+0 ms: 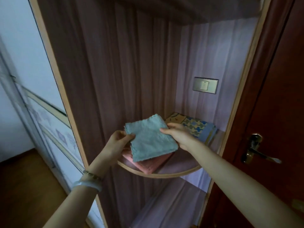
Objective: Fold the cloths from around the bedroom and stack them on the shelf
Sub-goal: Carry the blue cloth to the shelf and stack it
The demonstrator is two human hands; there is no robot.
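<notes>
A folded grey-blue cloth [148, 139] lies tilted over a folded pink cloth [151, 163] on the rounded corner shelf [181, 168]. My left hand [119, 142] grips the blue cloth's left edge, thumb on top. On the opposite side, my right hand [176, 133] pinches its right edge. A folded yellow-and-blue patterned cloth [195, 127] sits at the back right of the same shelf, just behind my right hand.
A light switch [205, 85] is on the wall above the shelf. A dark red door with a brass handle [256, 150] stands at the right. A lower shelf [172, 203] shows below. A pale wardrobe panel [49, 125] and wooden floor are at the left.
</notes>
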